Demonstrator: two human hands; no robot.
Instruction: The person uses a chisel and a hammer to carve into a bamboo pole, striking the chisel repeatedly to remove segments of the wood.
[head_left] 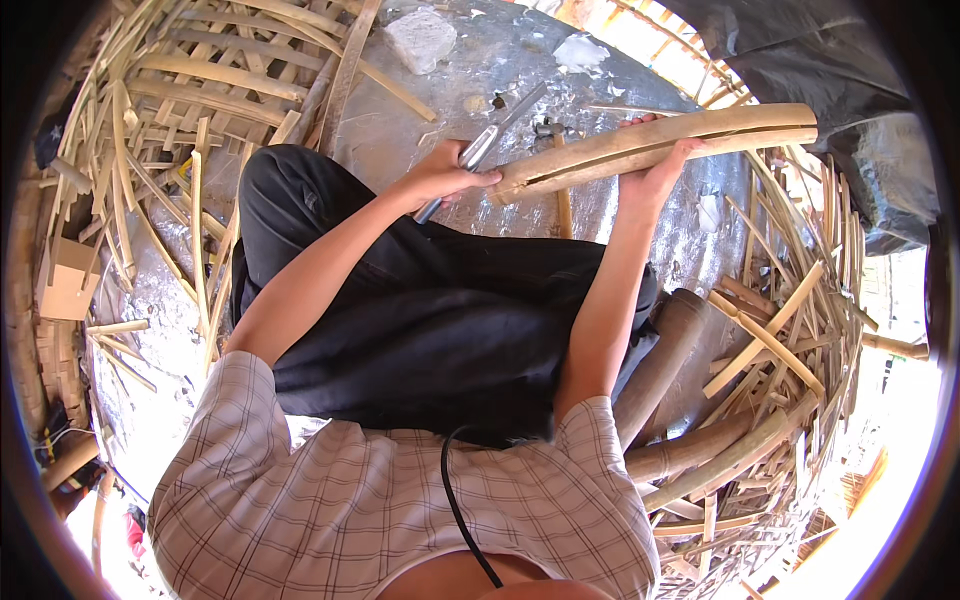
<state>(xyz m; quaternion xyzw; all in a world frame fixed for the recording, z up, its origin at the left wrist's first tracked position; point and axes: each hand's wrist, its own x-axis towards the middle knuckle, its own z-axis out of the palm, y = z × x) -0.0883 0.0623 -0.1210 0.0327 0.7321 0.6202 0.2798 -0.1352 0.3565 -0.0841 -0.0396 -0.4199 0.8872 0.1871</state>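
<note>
Split bamboo length (650,138) held out beyond the lap, sloping up to the right

At the left, a woven bamboo panel (220,85) runs out to the dark lens rim, where its outer edge is hard to make out. Next, the left hand (445,180) is closed around a metal tool (482,146) that points up and rightward; the grip hides its middle. That thumb lies at the bamboo's left end, and I cannot tell whether it touches.

The bamboo is in the upper middle, its long axis nearly crosswise: lower end left, higher end right. 1 dark slit runs along most of its length. Behind it sits a hammer (564,212), its handle showing below and part of it covered by the bamboo. Farther right, the right hand (652,182) is clamped on the bamboo from beneath, fingertips over the upper edge, palm mostly unseen. The 2 hands are apart.

Bamboo strips (765,340) at far right are too tangled to separate.
</note>
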